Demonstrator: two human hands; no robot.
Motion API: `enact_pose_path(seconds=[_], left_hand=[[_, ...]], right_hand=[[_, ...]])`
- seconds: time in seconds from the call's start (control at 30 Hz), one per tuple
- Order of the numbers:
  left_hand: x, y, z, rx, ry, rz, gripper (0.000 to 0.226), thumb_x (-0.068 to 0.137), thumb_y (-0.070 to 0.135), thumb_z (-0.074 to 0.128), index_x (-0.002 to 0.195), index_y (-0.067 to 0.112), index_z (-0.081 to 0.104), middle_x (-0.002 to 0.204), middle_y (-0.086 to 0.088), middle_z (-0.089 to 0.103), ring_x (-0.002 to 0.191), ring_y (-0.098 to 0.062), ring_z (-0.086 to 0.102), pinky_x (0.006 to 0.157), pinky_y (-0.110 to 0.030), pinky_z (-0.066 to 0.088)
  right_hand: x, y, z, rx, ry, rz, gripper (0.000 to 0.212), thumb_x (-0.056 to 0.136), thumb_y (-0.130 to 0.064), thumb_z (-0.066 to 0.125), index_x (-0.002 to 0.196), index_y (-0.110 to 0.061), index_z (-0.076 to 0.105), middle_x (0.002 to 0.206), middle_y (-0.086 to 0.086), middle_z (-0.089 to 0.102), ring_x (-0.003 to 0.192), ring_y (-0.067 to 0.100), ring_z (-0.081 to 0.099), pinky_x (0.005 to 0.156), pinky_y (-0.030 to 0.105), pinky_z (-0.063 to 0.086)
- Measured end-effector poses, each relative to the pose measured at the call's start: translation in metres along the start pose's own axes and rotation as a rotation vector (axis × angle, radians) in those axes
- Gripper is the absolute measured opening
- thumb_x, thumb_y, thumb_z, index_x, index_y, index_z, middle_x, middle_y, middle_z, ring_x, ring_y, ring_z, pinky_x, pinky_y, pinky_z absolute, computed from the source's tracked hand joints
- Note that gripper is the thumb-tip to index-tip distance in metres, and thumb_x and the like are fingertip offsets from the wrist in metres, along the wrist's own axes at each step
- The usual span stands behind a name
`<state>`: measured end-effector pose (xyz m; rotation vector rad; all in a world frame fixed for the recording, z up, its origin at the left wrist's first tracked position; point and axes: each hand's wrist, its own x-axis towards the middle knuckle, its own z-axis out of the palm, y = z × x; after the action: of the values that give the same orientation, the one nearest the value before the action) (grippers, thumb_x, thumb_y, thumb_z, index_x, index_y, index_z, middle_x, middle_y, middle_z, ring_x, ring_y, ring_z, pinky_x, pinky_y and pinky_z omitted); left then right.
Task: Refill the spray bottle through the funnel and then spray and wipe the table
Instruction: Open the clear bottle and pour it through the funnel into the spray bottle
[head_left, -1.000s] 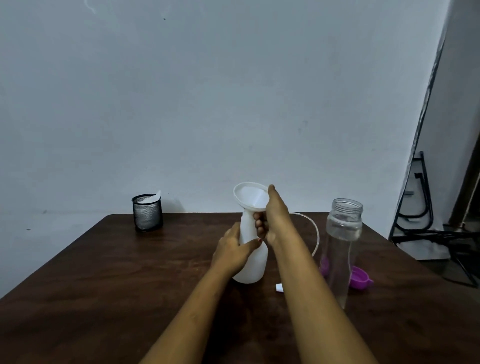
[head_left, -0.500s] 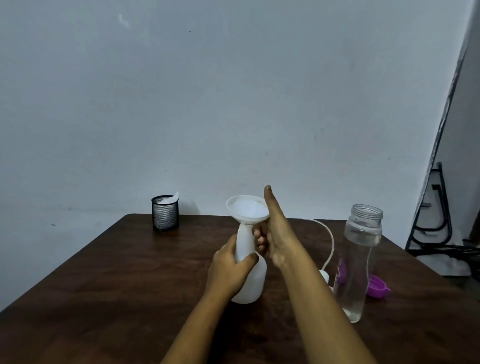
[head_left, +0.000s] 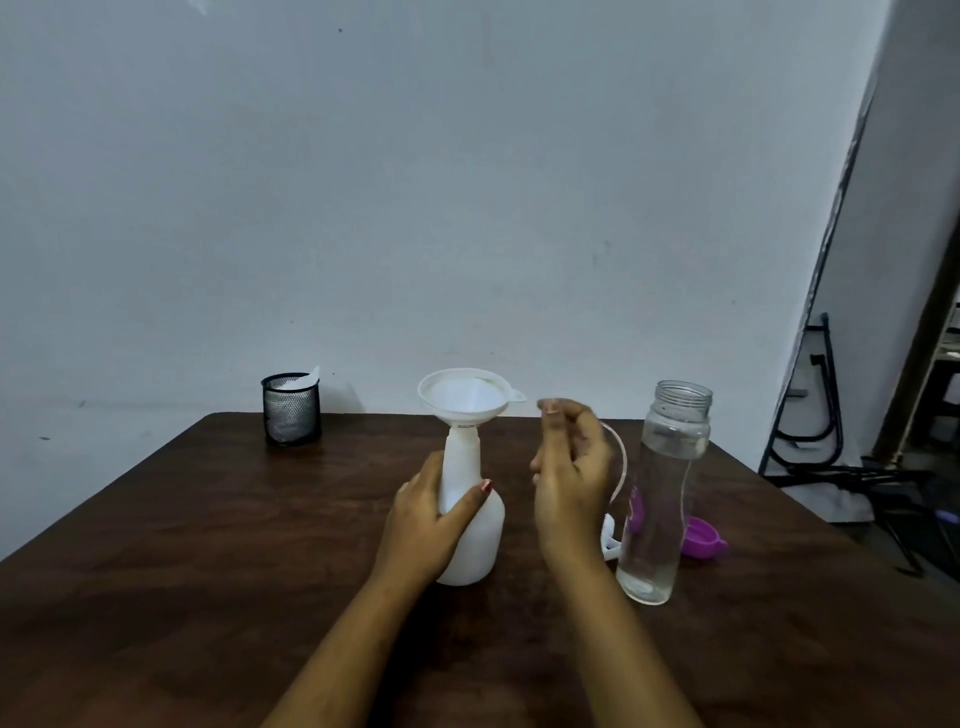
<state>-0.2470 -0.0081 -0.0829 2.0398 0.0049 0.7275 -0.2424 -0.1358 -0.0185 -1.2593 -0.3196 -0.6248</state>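
Centre frame, we have the funnel (head_left: 470, 397) seated in the bottle (head_left: 485, 535), gripped by our left hand (head_left: 423, 525); right hand (head_left: 571, 480) free, loosely curled. Pouring, spraying, wiping remain.

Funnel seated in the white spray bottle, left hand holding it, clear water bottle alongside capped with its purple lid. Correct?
No: the head view shows the water bottle uncapped, its purple lid lying on the table behind it. The rest holds.

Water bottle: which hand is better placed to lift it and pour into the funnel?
The right hand: it is free and next to the water bottle, while the left hand holds the spray bottle under the funnel.
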Motion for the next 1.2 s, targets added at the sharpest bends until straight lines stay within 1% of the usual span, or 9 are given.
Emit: enact_pose_path(seconds=[0.13,0.23,0.33,0.4,0.5,0.67,0.8,1.03,1.2], left_hand=[[0.000,0.000,0.002,0.007,-0.001,-0.002,0.047,0.086,0.056,0.051,0.125,0.030,0.048,0.116,0.009,0.059,0.108,-0.015,0.055,0.090,-0.037,0.049],[-0.001,-0.001,0.003,-0.002,0.036,0.004,0.045,0.090,0.049,0.051,0.131,0.031,0.044,0.121,0.004,0.057,0.112,-0.017,0.053,0.093,-0.038,0.046],[0.000,0.000,0.001,-0.013,0.099,0.033,0.046,0.088,0.055,0.050,0.128,0.032,0.045,0.119,0.006,0.057,0.110,-0.014,0.054,0.091,-0.038,0.046],[0.001,0.004,0.001,-0.057,0.141,0.031,0.043,0.090,0.049,0.053,0.127,0.029,0.046,0.120,0.007,0.055,0.109,-0.013,0.054,0.088,-0.032,0.044],[0.002,0.011,0.001,-0.149,0.165,0.024,0.037,0.091,0.039,0.053,0.126,0.027,0.047,0.121,0.006,0.055,0.106,-0.011,0.055,0.079,-0.021,0.042],[0.011,0.020,-0.002,-0.295,0.166,-0.003,0.048,0.086,0.041,0.060,0.128,0.024,0.047,0.117,0.010,0.055,0.110,-0.009,0.053,0.088,-0.025,0.039],[0.022,0.031,-0.004,-0.379,0.108,0.009,0.037,0.085,0.039,0.065,0.118,0.032,0.049,0.110,0.020,0.059,0.104,0.004,0.055,0.083,-0.017,0.042],[0.028,0.035,0.003,-0.335,0.125,0.061,0.013,0.090,0.024,0.059,0.103,0.021,0.059,0.097,0.004,0.067,0.092,-0.008,0.063,0.071,-0.014,0.047],[0.029,0.031,0.001,-0.241,0.131,0.145,0.013,0.092,0.027,0.053,0.100,0.017,0.058,0.090,0.006,0.066,0.084,0.003,0.061,0.068,-0.006,0.044]], right_hand=[[0.001,-0.006,-0.027,-0.223,0.242,-0.383,0.004,0.090,-0.027,0.056,0.093,-0.030,0.055,0.063,-0.012,0.049,0.058,0.007,0.049,0.056,0.029,0.043],[0.010,-0.006,-0.048,-0.366,0.433,-0.486,0.024,0.083,-0.018,0.064,0.104,-0.018,0.054,0.085,-0.010,0.050,0.082,0.016,0.053,0.082,0.023,0.038],[0.017,-0.001,-0.061,-0.541,0.503,-0.316,0.056,0.074,-0.032,0.076,0.121,-0.014,0.050,0.108,0.003,0.052,0.107,0.029,0.048,0.096,0.024,0.027],[0.016,0.003,-0.067,-0.636,0.451,-0.178,0.077,0.069,-0.043,0.079,0.133,-0.019,0.043,0.127,0.006,0.049,0.121,0.031,0.040,0.102,0.041,0.028],[0.017,0.006,-0.073,-0.629,0.365,-0.056,0.093,0.069,-0.039,0.081,0.144,-0.018,0.031,0.141,0.008,0.042,0.132,0.030,0.034,0.107,0.044,0.026],[0.027,0.005,-0.075,-0.677,0.270,0.082,0.066,0.076,-0.028,0.076,0.131,-0.010,0.046,0.127,0.012,0.057,0.114,0.035,0.056,0.087,0.039,0.045],[0.032,-0.002,-0.061,-0.689,0.211,0.057,0.058,0.075,-0.024,0.077,0.124,-0.011,0.050,0.118,0.009,0.061,0.106,0.034,0.058,0.080,0.035,0.044],[0.050,-0.020,-0.017,-0.717,0.060,-0.035,0.056,0.077,-0.017,0.070,0.127,-0.018,0.045,0.122,0.004,0.058,0.104,0.031,0.058,0.074,0.030,0.039],[0.069,-0.027,0.004,-0.750,-0.057,-0.074,0.052,0.075,-0.006,0.063,0.122,-0.017,0.045,0.120,0.003,0.057,0.104,0.031,0.056,0.076,0.033,0.043]])
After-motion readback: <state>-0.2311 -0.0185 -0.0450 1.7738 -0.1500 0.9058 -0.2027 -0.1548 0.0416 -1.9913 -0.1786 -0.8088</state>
